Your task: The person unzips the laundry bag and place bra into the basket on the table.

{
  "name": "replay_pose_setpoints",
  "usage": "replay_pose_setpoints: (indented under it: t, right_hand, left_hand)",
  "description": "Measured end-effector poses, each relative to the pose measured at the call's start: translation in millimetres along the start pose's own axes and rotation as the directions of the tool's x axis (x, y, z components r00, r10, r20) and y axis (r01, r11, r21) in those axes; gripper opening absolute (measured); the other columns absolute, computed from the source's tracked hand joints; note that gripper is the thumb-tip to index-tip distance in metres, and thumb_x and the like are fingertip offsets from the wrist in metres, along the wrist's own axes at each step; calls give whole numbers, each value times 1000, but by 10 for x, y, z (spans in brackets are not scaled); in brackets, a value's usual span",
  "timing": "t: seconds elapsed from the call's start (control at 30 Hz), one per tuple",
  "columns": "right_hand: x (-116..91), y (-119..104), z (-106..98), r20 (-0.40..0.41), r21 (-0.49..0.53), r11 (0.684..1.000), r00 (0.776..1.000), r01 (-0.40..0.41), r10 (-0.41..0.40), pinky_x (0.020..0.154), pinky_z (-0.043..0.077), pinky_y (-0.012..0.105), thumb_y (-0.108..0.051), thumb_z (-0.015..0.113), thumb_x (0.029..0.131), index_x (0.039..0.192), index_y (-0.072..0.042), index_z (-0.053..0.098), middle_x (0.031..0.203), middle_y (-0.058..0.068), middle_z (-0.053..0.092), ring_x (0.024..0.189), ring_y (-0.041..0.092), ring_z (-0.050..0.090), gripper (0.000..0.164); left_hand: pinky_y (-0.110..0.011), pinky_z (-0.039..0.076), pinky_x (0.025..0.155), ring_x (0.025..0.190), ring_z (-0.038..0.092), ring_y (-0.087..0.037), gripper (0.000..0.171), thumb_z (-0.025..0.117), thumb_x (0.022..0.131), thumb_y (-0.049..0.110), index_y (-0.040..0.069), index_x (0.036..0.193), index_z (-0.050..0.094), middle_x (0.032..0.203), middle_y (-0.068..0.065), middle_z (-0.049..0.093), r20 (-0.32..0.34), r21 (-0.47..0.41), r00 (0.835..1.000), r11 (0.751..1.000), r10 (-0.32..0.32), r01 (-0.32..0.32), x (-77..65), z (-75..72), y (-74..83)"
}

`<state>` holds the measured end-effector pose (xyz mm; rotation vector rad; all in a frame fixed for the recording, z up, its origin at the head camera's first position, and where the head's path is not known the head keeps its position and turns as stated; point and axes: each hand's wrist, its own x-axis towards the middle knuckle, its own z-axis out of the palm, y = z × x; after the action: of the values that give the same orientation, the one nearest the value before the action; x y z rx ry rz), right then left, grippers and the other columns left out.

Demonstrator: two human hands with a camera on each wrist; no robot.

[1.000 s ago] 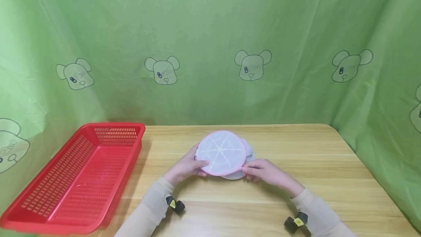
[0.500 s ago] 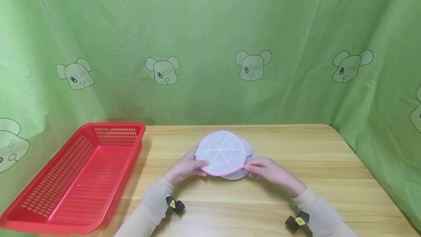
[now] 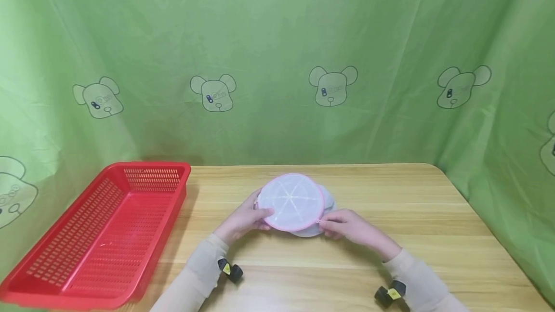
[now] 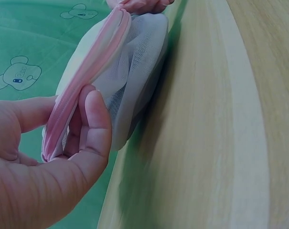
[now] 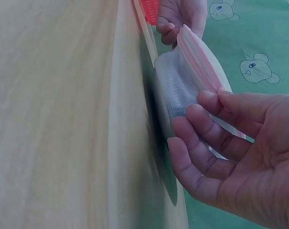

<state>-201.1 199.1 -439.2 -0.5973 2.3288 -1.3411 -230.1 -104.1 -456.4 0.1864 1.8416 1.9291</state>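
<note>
A round mesh laundry bag (image 3: 291,196) has a white top with crossing pale seams, a pink zipper (image 4: 82,71) round its rim and grey mesh sides (image 5: 175,78). My left hand (image 3: 244,218) grips the rim at the left, thumb on top and fingers underneath. On the right, my right hand (image 3: 347,225) pinches the zipper pull (image 3: 319,221) between thumb and index finger. Its other fingers curve loosely beside the grey mesh in the right wrist view. The bag's rim tilts up above its grey lower part, close over the wooden table (image 3: 373,187).
A red plastic basket (image 3: 149,254) with slotted walls stands at the table's left side. Behind the table hangs a green curtain (image 3: 269,134) printed with bear heads, which also runs along both sides. Dark wrist cameras sit on both sleeves.
My right hand shifted slightly right and up along the rim with the zipper pull, then came back toward the front left. The left hand keeps its hold, and the bag stays nearly in place.
</note>
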Motion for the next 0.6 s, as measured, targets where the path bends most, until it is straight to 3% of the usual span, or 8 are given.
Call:
replay_pose_setpoints:
  t: [0.33,0.6]
  right_hand:
    - [18,28,67,8,-35,999,1000,9,-9,71,60,33,-26,53,100,94,1,66,84,15,66,80,18,63,30]
    - [22,26,119,-1,-50,998,1000,26,-26,67,60,33,-26,53,100,92,0,66,82,14,65,77,16,63,30]
  left_hand:
    - [-28,60,69,75,64,-17,79,61,93,11,14,157,13,101,-13,64,-4,9,1000,1000,1,-1,-5,-7,7]
    - [-30,61,71,75,64,-17,80,60,94,13,13,157,10,97,-12,65,-19,18,1000,1000,-9,9,0,-1,4]
